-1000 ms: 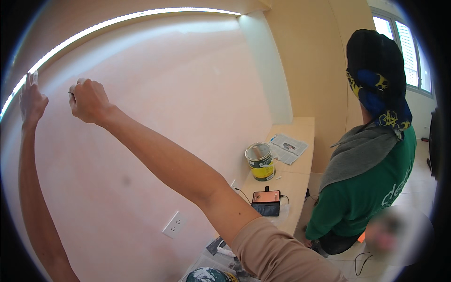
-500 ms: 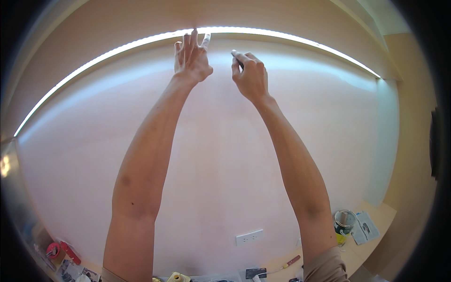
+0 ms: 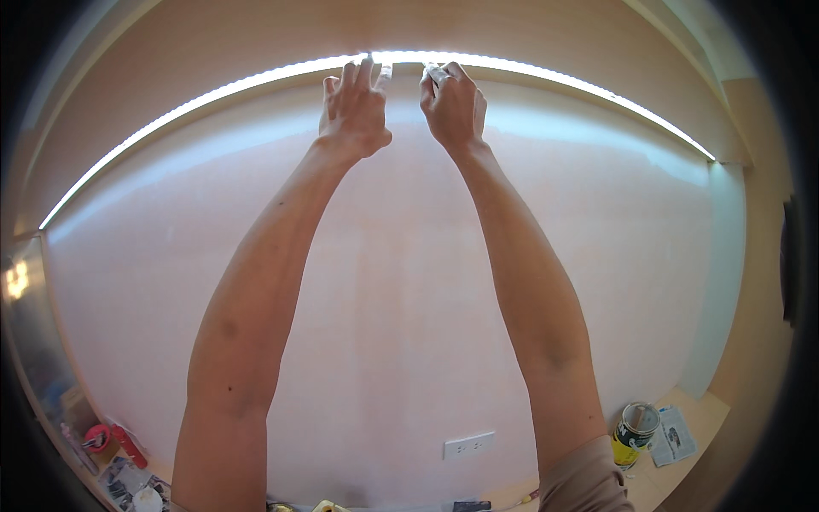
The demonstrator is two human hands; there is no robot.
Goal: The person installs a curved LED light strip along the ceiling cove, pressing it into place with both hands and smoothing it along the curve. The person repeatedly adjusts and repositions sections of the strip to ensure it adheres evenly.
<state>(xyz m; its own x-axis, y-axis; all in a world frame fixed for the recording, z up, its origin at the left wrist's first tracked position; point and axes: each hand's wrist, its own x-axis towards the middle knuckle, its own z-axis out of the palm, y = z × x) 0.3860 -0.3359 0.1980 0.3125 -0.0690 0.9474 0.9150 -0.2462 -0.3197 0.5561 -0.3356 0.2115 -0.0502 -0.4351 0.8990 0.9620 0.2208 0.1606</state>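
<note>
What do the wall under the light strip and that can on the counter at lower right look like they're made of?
The wall looks like painted plaster or drywall: a flat, matt, pale pink surface with no seams and an outlet plate set into it. The can looks like metal: a round body with a shiny rim and drips of yellow and dark colour down its side, likely a paint can. Neither is certain from look alone.
</note>
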